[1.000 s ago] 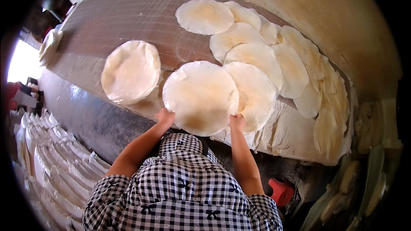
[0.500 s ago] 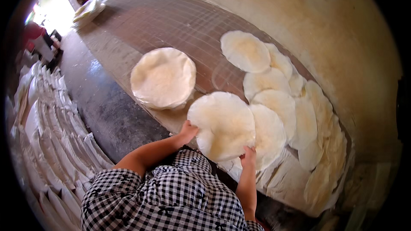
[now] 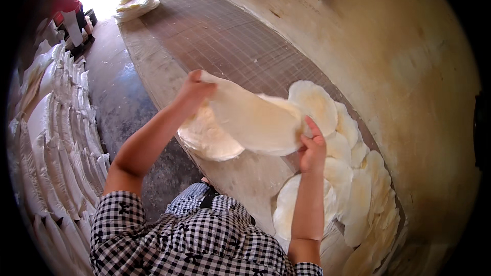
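Note:
A thin, round, pale cream sheet [image 3: 255,120], flatbread-like, is stretched between my two hands above the table. My left hand [image 3: 196,92] grips its upper left edge with closed fingers. At the opposite edge, my right hand [image 3: 313,148] pinches it, one finger pointing upward. Beneath the lifted sheet and partly covered by it lies a round pile of similar sheets [image 3: 209,137]. To the right, several more sheets [image 3: 353,184] overlap one another along the table's wall side and near end.
The long table [image 3: 220,25] has a gridded brown top and runs along a stained wall [image 3: 399,61]. A plastic-wrapped bundle [image 3: 137,4] sits at its far end. White sacks [image 3: 56,133] are piled on the left, across a dark floor strip [image 3: 120,82]. A person [image 3: 69,13] stands far left.
Both hands have raised the round sheet from the overlapping ones and carried it forward and left, over the pile. It is now tilted and bent. The view has shifted too.

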Demonstrator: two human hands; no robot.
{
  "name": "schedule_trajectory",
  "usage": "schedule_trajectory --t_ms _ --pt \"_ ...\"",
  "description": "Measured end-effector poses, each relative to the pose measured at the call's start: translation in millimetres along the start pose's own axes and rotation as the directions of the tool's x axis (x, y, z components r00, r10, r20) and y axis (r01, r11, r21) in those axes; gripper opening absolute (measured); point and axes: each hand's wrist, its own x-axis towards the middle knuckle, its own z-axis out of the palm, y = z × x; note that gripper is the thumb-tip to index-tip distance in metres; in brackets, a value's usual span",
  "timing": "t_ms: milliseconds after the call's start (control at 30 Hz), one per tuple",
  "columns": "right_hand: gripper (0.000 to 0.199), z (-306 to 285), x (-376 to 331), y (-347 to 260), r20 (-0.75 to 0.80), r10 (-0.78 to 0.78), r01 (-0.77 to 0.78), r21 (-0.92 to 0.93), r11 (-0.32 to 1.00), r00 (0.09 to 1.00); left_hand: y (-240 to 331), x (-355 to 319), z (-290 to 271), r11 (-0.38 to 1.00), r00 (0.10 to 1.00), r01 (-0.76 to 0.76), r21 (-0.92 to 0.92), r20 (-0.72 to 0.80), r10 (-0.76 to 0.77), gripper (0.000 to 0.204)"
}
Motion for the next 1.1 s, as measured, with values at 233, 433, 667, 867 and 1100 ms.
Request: schedule_trajectory --t_ms 233,433,667,867,1100 --pt "0.058 23.5 73.2 199.1 0.12 0.066 -0.048 -0.142 0.989 0.991 -165.6 18.5 -123.8 0.992 0.983 0.098 -0.081 -0.148 -0.109 0.022" --pt "0.055 -26.1 95.1 294.0 0.222 -0.116 0.249 -0.902 0.352 0.968 -310.2 27.5 -144.5 0.92 0.929 0.303 0.25 -0.292 -0.227 0.035" --pt "0.052 -8.0 84.3 278.2 0.126 -0.099 0.157 -0.883 0.443 0.987 -283.9 38.0 -149.9 0.853 0.864 0.489 0.183 -0.233 -0.446 0.039" --pt "0.044 -6.4 70.4 277.3 0.037 0.033 0.015 -0.862 0.507 0.999 -286.2 45.4 -163.4 0.884 0.885 0.466 0.045 -0.014 -0.466 0.03" --pt "0.041 5.5 68.0 278.7 0.094 -0.197 0.169 -0.896 0.41 0.976 -232.7 92.5 -137.2 0.518 0.949 0.316 0.795 -0.264 -0.174 0.032"
